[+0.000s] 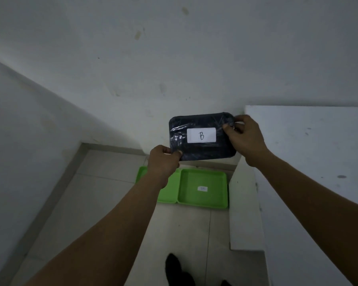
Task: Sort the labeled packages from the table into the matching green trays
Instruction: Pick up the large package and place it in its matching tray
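Package B (202,137) pinched by both hands' grips above floor trays (203,188), left forearm (153,182) overlapping one.

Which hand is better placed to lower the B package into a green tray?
Likely the left hand: it grips the package at its lower corner, directly above the green trays. The right hand holds the upper corner, nearer the table.

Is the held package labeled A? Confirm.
No, the white label on the dark package held by both hands reads B.
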